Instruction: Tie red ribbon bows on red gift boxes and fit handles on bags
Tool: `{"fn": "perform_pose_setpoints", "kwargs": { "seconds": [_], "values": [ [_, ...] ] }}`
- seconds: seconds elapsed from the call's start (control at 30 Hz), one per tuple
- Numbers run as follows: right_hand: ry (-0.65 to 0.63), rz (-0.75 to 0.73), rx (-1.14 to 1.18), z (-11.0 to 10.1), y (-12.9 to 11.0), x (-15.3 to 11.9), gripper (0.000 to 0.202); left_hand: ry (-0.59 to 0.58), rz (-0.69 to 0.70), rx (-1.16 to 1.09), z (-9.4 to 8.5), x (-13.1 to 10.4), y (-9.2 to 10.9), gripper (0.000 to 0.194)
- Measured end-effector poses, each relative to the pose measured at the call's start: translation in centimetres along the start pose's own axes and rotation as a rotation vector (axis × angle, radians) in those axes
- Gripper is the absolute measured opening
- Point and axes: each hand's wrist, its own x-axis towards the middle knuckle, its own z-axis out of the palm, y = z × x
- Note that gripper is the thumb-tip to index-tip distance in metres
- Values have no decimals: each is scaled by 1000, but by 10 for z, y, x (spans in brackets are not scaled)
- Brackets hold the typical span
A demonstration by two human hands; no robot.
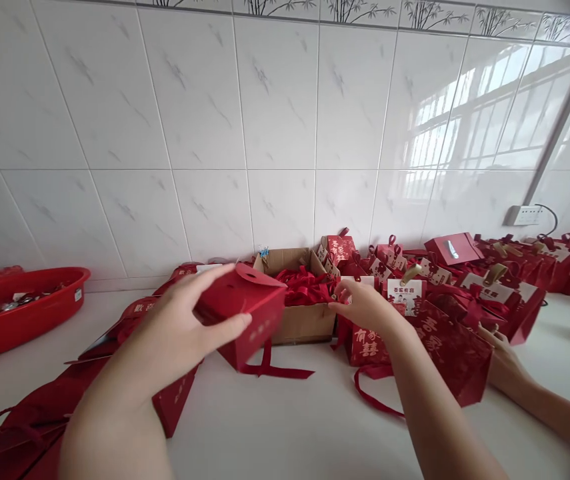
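Note:
My left hand [209,313] grips a red gift box [255,310] from its left side, thumb across the near face. The box is held tilted and slightly blurred, its top folded over. A red ribbon [285,372] trails on the table beneath it. My right hand [357,305] is at the right edge of an open cardboard box [309,325] filled with red ribbons [305,285]. Its fingers are curled loosely, thumb and forefinger apart, with nothing visible between them. Behind and below this hand stands a red gift box with gold characters [367,345].
Another person's hand [505,357] touches a large red box [457,353] at right. Several finished-looking red boxes with ribbons and cards [405,293] crowd along the tiled wall. Flat red boxes [39,407] lie at left, near a red plastic basin [29,333] of small wrapped items.

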Motion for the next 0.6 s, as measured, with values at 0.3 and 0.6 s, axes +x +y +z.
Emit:
{"fn": "perform_pose_setpoints", "kwargs": {
  "seconds": [0.3, 0.6],
  "values": [
    [10, -78, 238, -11, -2, -3, 22, -429, 84, -113, 15, -5, 15, 90],
    [548, -294, 912, -47, -21, -36, 29, -584, 232, 64, 18, -10, 17, 92]
  ]
}}
